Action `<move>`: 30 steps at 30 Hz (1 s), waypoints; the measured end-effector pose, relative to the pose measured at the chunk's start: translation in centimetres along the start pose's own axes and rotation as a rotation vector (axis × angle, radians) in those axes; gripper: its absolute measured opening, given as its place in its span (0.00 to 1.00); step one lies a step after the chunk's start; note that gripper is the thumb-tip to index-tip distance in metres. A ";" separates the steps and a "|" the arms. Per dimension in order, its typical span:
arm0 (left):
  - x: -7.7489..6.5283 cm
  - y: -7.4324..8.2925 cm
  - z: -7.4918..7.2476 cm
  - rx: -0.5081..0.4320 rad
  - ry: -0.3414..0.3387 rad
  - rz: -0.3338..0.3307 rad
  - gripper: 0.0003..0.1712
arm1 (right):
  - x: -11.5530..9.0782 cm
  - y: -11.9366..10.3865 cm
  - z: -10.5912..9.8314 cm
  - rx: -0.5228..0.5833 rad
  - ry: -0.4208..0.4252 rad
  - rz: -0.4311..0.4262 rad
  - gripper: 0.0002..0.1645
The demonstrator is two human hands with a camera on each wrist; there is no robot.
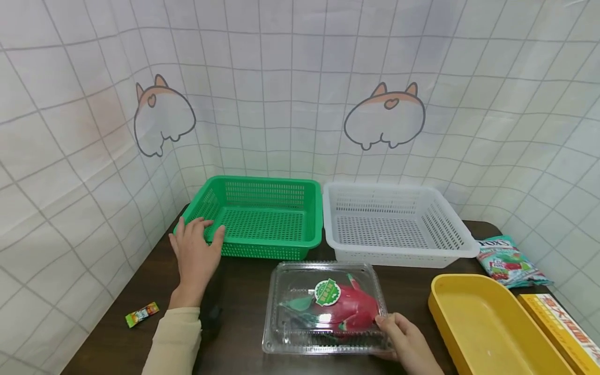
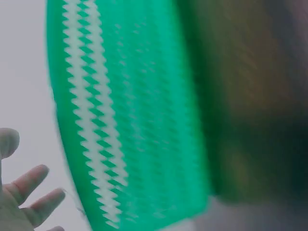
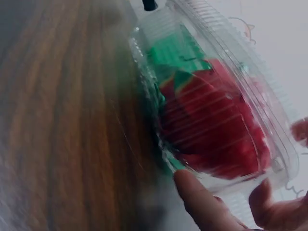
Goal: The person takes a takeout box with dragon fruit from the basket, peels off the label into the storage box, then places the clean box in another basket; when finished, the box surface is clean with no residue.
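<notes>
A clear plastic clamshell box (image 1: 290, 333) holds a red dragon fruit (image 1: 353, 307) with green tips. A round green-and-white sticker (image 1: 327, 292) is on its lid. At the box's front right corner, my right hand (image 1: 405, 341) grips the edge between thumb and fingers; the right wrist view shows the fingertips against the plastic. My left hand (image 1: 197, 252) hovers at the front left corner of the green basket (image 1: 267, 249), fingers spread and loosely bent. In the left wrist view those fingers (image 2: 31, 183) are beside the basket's rim, holding nothing.
A white basket (image 1: 394, 255) stands right of the green one, before a grid-patterned curtain (image 1: 290, 94). At the right are a yellow tray (image 1: 492, 323), a FOX'S candy bag (image 1: 511, 263) and a yellow box (image 1: 558, 323). A small wrapped snack (image 1: 142, 314) lies on the left of the dark table (image 1: 239, 317).
</notes>
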State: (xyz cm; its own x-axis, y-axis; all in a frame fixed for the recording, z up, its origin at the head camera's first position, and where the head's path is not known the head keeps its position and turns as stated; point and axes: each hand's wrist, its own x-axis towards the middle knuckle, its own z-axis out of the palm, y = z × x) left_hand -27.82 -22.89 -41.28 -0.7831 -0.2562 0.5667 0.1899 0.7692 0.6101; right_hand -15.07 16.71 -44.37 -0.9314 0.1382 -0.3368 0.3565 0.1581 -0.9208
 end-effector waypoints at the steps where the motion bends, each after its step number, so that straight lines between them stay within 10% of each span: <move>1: 0.0 0.9 -0.1 -0.018 0.029 0.040 0.23 | 0.0 0.0 0.0 -0.009 -0.006 0.003 0.24; 6: -0.8 6.2 -0.6 -0.123 0.036 0.241 0.14 | 0.0 0.0 -0.2 -0.103 -0.016 0.007 0.27; 12: -3.1 10.5 -0.4 -0.090 -0.401 0.225 0.14 | 0.0 -0.1 -0.8 -0.241 -0.020 -0.022 0.29; 20: -4.6 10.2 1.9 0.059 -0.767 0.145 0.26 | 0.2 -0.5 -1.8 -0.339 -0.014 -0.053 0.33; 30: -4.6 9.5 2.4 0.086 -0.849 -0.020 0.41 | 0.1 -0.4 -1.7 -0.197 -0.063 -0.074 0.28</move>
State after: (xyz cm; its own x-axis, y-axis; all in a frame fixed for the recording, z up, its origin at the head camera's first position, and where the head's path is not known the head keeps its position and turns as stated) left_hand -23.79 -13.04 -39.44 -0.9707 0.2295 -0.0718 0.1530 0.8195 0.5522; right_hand -15.16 18.30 -43.65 -0.9560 0.0585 -0.2875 0.2892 0.3543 -0.8893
